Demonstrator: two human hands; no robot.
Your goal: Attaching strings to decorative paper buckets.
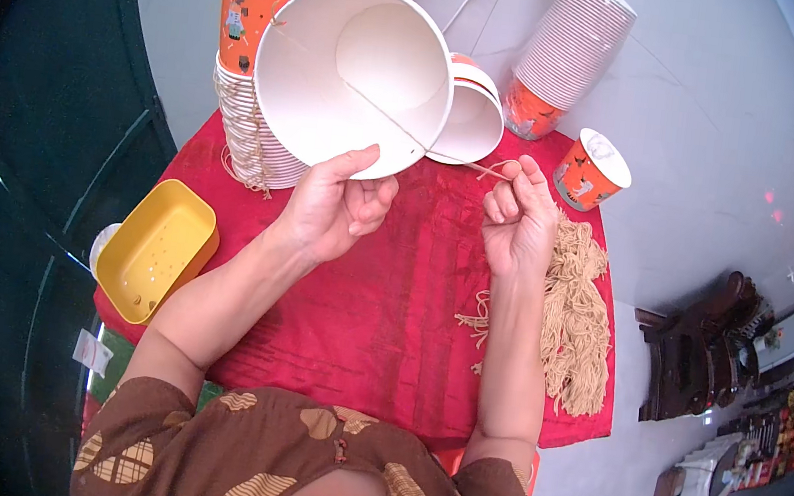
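1. While the left hand [338, 207] held the white paper bucket [353, 72] up over the red cloth [380, 315], its thumb lay pressed against the inner side of the lower rim and the other fingers curled behind the outer wall, so the rim sat clamped between thumb and fingers.
2. The bucket was tilted with its open mouth toward the camera; the white inside and round bottom were fully visible.
3. A thin tan string [383, 114] ran across the mouth from the upper left rim down to the lower right rim, then on past the rim to the right hand [517, 223].
4. The right hand was closed in a loose fist just right of the bucket, apart from it; thumb and forefinger were pinched on the free end of the string, which stuck out slightly left of the fingertips.
5. Whether the string was taut could not be settled for certain; it looked straight.
6. Surroundings noted:
   - a bundle of tan strings [576, 313] lay on the cloth just beside the right wrist;
   - a stack of finished buckets [259, 85], orange-printed, stood behind the left hand, touching the held bucket in view;
   - a second tilted stack [566, 57] stood at upper right;
   - a single small orange cup [592, 170] stood near it;
   - a yellow tray [157, 250] rested at the cloth's left edge.
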